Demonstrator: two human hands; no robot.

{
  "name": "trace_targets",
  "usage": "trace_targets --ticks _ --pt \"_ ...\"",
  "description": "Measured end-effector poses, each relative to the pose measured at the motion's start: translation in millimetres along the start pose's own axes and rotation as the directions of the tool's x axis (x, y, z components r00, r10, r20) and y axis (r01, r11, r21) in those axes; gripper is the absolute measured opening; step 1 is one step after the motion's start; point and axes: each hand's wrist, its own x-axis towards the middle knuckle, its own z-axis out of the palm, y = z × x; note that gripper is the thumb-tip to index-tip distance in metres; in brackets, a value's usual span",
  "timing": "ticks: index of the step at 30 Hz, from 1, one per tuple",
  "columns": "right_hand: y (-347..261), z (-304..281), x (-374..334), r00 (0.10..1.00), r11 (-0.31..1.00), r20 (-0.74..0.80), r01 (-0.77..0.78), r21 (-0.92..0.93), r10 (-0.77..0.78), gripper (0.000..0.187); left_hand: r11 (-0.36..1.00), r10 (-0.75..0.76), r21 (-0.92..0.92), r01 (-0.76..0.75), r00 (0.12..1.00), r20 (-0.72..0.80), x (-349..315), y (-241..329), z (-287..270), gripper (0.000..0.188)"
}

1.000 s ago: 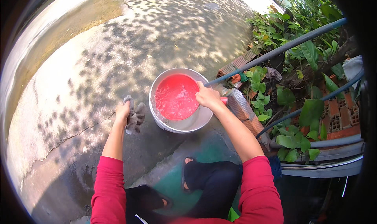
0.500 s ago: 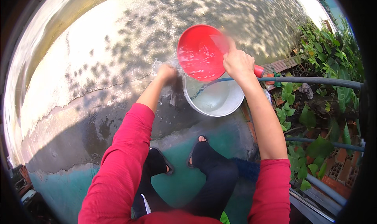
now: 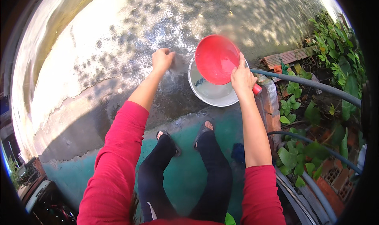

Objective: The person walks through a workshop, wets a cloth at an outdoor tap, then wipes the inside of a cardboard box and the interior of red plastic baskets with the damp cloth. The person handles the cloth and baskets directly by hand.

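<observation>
My right hand grips the handle of a red plastic water dipper. The dipper's bowl is tilted with its inside facing me, and little or no water shows in it. It hangs over a white bucket, hiding part of the rim. Some water stands in the bucket, with a hose end inside. To the left of the dipper, my left hand hovers above the wet concrete, apart from the bucket. Its fingers are curled in, and nothing shows in them.
A grey-blue hose runs from the right to the bucket. Bricks and leafy plants edge the right side. Wet, splashed concrete lies ahead; my sandalled feet stand on a green floor.
The water seen in the dipper has been poured out, leaving a splash on the concrete. My left hand has come out of the stream, slightly left and farther away.
</observation>
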Motion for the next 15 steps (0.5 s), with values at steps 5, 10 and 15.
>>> trace_targets --ticks 5,10,15 --pt "-6.8 42.9 -4.1 0.978 0.982 0.167 -0.095 -0.164 0.123 0.083 0.985 -0.015 -0.172 0.017 1.000 0.010 -23.7 29.6 -53.0 0.034" --pt "-135.8 76.8 -1.1 0.855 0.647 0.148 0.252 0.719 -0.497 0.102 0.605 -0.154 -0.790 0.096 0.988 0.002 -58.2 28.6 -132.9 0.033" --pt "-216.9 36.3 -41.2 0.799 -0.173 -0.033 -0.090 0.981 -0.601 0.048 0.086 -0.559 -0.917 0.390 0.780 0.280 -41.4 -34.1 -160.5 0.067"
